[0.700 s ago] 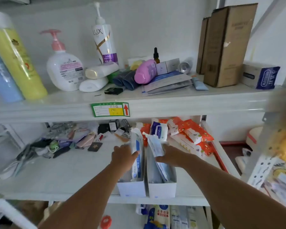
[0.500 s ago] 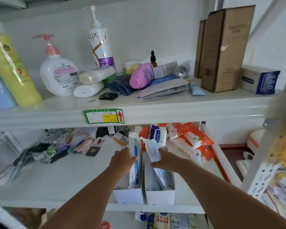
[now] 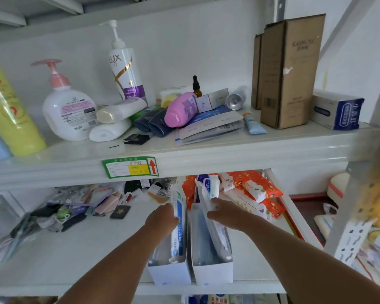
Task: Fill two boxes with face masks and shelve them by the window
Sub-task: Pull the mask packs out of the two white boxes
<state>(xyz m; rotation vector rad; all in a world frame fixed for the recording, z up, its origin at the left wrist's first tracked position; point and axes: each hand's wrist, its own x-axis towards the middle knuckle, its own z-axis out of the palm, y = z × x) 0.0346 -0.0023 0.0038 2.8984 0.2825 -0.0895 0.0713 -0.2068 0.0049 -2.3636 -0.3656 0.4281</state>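
Both hands reach onto the lower shelf [image 3: 53,255]: the left hand [image 3: 161,218] grips a face-mask packet [image 3: 178,218] standing in the left box [image 3: 170,274], and the right hand [image 3: 225,212] grips another mask packet [image 3: 208,189] rising from the right box [image 3: 213,273]. These two open white boxes stand side by side, touching, at the shelf's front edge. Behind them lie orange-red tissue packs [image 3: 257,191]. Two pump bottles [image 3: 68,106] stand on the upper shelf [image 3: 228,154], with two tall cardboard cartons [image 3: 290,71].
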